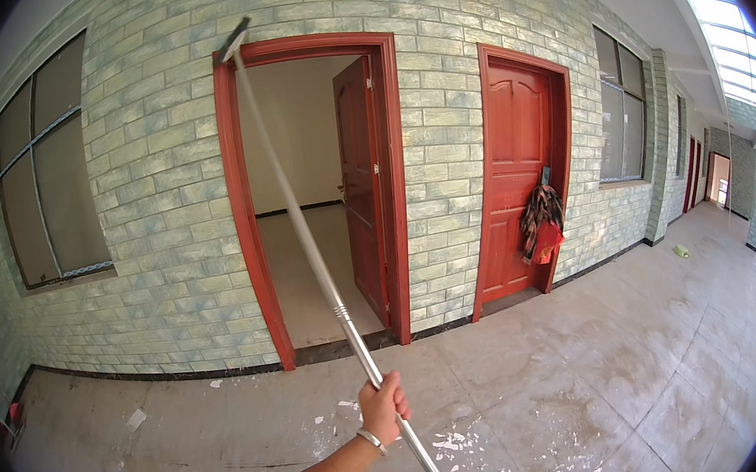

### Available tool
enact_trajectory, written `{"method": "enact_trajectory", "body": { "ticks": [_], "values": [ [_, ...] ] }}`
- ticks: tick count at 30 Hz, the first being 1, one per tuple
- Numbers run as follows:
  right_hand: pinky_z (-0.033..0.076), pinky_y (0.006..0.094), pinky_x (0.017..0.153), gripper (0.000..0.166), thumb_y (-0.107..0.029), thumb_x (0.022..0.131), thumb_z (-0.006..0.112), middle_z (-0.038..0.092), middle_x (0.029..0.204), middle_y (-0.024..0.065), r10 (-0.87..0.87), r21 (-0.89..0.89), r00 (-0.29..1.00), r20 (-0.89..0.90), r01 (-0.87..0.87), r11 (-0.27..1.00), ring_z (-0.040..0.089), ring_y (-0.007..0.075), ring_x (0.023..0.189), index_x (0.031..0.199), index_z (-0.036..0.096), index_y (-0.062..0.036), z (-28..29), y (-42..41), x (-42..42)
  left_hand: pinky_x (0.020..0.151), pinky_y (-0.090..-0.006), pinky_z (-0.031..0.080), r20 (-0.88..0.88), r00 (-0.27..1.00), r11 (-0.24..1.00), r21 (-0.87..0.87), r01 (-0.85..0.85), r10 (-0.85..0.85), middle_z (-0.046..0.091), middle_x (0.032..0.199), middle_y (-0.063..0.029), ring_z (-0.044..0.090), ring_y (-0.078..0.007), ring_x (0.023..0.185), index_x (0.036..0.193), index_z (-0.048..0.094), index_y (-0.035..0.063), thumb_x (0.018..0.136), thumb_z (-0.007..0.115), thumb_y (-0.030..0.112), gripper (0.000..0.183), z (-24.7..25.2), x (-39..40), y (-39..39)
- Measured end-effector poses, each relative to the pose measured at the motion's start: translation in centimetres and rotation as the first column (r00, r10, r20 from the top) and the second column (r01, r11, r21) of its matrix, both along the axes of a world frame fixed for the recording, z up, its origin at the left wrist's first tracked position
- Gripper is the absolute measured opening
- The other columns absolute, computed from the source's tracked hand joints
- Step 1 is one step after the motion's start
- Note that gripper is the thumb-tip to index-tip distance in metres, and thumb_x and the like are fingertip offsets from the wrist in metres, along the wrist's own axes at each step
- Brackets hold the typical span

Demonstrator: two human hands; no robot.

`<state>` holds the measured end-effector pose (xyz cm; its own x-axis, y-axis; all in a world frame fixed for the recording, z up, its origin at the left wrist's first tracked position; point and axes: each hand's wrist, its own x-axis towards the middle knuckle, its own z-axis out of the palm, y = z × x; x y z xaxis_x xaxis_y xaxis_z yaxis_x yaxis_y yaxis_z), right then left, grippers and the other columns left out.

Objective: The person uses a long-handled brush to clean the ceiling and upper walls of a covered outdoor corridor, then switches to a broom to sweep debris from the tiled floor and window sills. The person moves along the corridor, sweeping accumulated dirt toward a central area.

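My left hand (384, 408), with a metal bangle at the wrist, is wrapped around a silver telescopic metal pole (315, 260). The pole slants up and away to the left, across an open doorway. At its far end a flat cleaning head (235, 44) with a dark edge lies at the upper left corner of a red door frame (398, 130); blur hides whether it touches the frame or the wall. Below my hand the pole runs out of the picture. My right hand is out of view.
A red door (361, 189) stands open inward. To the right, clothing (543, 225) hangs on a second red door (514, 121), which is shut. Brick-patterned wall (166, 189) surrounds both. White flakes (458, 442) litter the dusty floor (544, 370). A window (53, 166) is at left.
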<state>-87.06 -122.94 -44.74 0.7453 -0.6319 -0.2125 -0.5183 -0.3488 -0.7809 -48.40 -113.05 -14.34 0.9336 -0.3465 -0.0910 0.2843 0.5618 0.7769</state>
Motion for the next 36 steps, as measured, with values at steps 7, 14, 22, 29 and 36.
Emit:
{"method": "enact_trajectory", "body": {
  "ticks": [7, 14, 22, 29, 36],
  "values": [
    [0.042, 0.0453, 0.049, 0.035, -0.012, 0.074, 0.053, 0.057, 0.064, 0.0251, 0.042, -0.188, 0.999, -0.031, -0.047, 0.981, 0.057, 0.0383, 0.058, 0.107, 0.053, -0.0011, 2.6, -3.5, 4.2, 0.033, -0.0279, 0.030, -0.006, 1.000, 1.000, 0.018, -0.022, 0.022, 0.033, 0.052, 0.0017, 0.032, -0.0099, 0.039, 0.082, 0.038, 0.0110, 0.085, 0.056, 0.020, 0.020, -0.6, 7.0, -1.9],
    [0.044, 0.0447, 0.055, 0.033, -0.012, 0.073, 0.053, 0.059, 0.071, 0.0250, -0.070, -0.122, 0.968, -0.241, 0.042, 0.992, 0.059, 0.0379, 0.066, 0.105, 0.056, -0.0036, -2.5, -2.7, 2.5, 0.031, -0.0266, 0.030, 0.066, 0.979, 0.981, 0.033, 0.193, -0.195, 0.034, 0.051, 0.0026, 0.032, -0.0086, 0.036, 0.082, 0.038, 0.0106, 0.085, 0.057, 0.020, 0.021, -0.5, 5.8, -9.3],
    [0.045, 0.0443, 0.058, 0.033, -0.014, 0.073, 0.053, 0.059, 0.075, 0.0244, -0.096, -0.040, 0.964, -0.248, 0.089, 0.995, 0.059, 0.0370, 0.070, 0.104, 0.057, -0.0048, -4.3, -0.3, 2.2, 0.029, -0.0268, 0.032, 0.144, 0.854, 0.862, 0.180, 0.474, -0.499, 0.042, 0.046, -0.0016, 0.039, -0.0110, 0.032, 0.066, 0.043, 0.0066, 0.083, 0.057, 0.021, 0.026, -4.4, 0.2, -17.8],
    [0.045, 0.0441, 0.061, 0.032, -0.015, 0.073, 0.054, 0.060, 0.078, 0.0239, -0.197, 0.055, 0.941, -0.277, 0.220, 0.974, 0.059, 0.0362, 0.074, 0.104, 0.058, -0.0059, -8.0, 2.6, -1.4, 0.031, -0.0249, 0.034, 0.051, 0.783, 0.771, 0.226, 0.596, -0.620, 0.045, 0.047, -0.0019, 0.043, -0.0107, 0.033, 0.076, 0.044, 0.0042, 0.083, 0.058, 0.020, 0.022, -8.4, -8.8, -13.5],
    [0.046, 0.0438, 0.065, 0.032, -0.016, 0.073, 0.055, 0.060, 0.081, 0.0234, -0.268, 0.149, 0.932, -0.243, 0.309, 0.939, 0.059, 0.0354, 0.078, 0.103, 0.059, -0.0069, -11.4, 5.1, -3.7, 0.033, -0.0260, 0.039, 0.271, 0.872, 0.911, 0.190, 0.366, -0.407, 0.047, 0.052, -0.0026, 0.045, -0.0112, 0.035, 0.088, 0.042, 0.0021, 0.085, 0.054, 0.013, 0.017, -2.6, -3.3, -11.6]
  ]
}}
